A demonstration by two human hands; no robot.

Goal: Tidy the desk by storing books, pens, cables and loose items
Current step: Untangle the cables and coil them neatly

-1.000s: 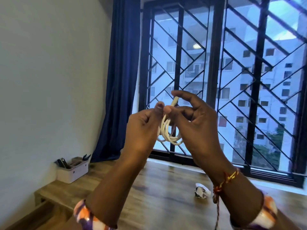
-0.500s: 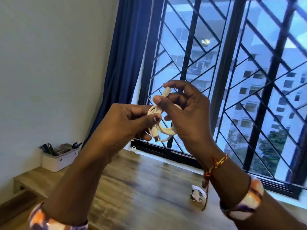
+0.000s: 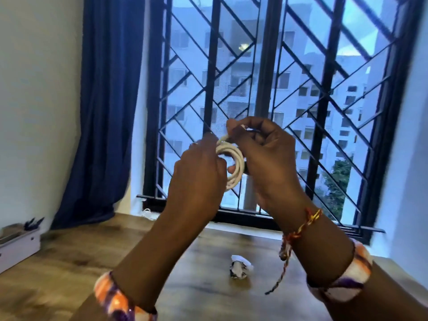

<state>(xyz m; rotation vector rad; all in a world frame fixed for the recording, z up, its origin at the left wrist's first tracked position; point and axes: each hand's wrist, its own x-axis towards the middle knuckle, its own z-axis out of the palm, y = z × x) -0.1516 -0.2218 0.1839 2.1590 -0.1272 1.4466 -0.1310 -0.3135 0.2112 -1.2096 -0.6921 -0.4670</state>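
Head view: both hands raised in front of a barred window (image 3: 278,100), well above the wooden surface (image 3: 69,262). Left hand (image 3: 199,172) and right hand (image 3: 266,163) meet around a coiled white cable (image 3: 234,163), wound into several loops. The left hand's fingers curl round the coil's left side, its grip holding the loops; the right hand's fingers curl round the right side, and its thumb and forefinger pinch a strand at the top of the coil. The cable hangs in the air between the hands, touching nothing else. A red-and-yellow thread bracelet (image 3: 301,228) circles the right wrist, with one loose end dangling. Patterned orange, white and purple cuffs cover both forearms. On the surface below the hands lies a crumpled piece of paper (image 3: 239,267). At the far left edge stands a white organiser box (image 3: 18,246) with dark items in it, too blurred to identify. A dark blue curtain (image 3: 104,112) hangs left of the window.
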